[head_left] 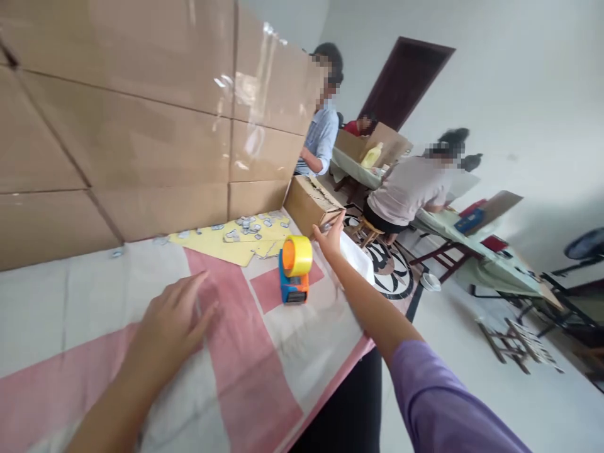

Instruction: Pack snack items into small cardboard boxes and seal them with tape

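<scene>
At the table's far right edge stands a small cardboard box [302, 204] with a ragged top edge. My right hand [331, 236] reaches out and grips its near end, thumb on the left and fingers along the right. My left hand [172, 321] hovers low over or rests on the pink and white tablecloth [240, 352], fingers apart and holding nothing. Between my hands is a blue and orange tape dispenser [295, 289] with a yellow tape roll [299, 255]. Behind it lies a yellow sheet [217, 244] with several small grey pieces [248, 223] on it.
Stacked, taped cartons [155, 145] form a wall along the table's back and left. Beyond the right edge, a person in a blue shirt [325, 135] and a seated person [410, 189] are near other tables [491, 264]. A wooden rack [519, 346] lies on the floor.
</scene>
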`<action>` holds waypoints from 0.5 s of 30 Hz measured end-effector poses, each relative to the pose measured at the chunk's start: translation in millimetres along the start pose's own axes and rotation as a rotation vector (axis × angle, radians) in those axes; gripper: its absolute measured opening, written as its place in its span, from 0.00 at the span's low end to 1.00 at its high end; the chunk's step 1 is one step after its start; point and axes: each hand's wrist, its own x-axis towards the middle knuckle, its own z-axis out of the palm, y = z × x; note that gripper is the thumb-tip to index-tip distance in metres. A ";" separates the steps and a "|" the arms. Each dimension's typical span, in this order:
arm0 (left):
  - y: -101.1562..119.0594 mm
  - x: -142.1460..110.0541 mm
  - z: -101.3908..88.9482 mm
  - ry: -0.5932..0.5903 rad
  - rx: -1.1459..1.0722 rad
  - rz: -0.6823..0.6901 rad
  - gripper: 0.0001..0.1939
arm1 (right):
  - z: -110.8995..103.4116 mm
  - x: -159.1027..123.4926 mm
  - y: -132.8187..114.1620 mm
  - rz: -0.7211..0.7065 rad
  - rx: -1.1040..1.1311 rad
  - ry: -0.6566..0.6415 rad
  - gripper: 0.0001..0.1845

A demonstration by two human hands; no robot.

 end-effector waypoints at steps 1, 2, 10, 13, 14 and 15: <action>2.0 -0.6 3.6 -0.017 -0.001 -0.011 0.28 | 11.5 8.6 0.7 -0.039 -0.026 -0.008 0.63; 4.4 -0.9 7.0 -0.031 0.002 -0.018 0.27 | 23.4 18.3 1.0 -0.067 -0.056 -0.013 0.61; 16.4 -2.7 18.6 -0.086 0.022 -0.016 0.22 | 104.3 81.5 -1.5 -0.030 -0.449 -0.367 0.40; 15.9 -1.9 18.8 -0.111 -0.003 -0.039 0.22 | 108.4 83.6 2.0 -0.033 -0.494 -0.444 0.27; 16.1 -1.5 18.0 -0.114 -0.014 -0.046 0.22 | 105.4 82.7 2.0 -0.041 -0.498 -0.453 0.26; 16.6 -1.3 16.0 -0.112 -0.027 -0.054 0.22 | 100.4 80.7 0.7 -0.052 -0.501 -0.464 0.26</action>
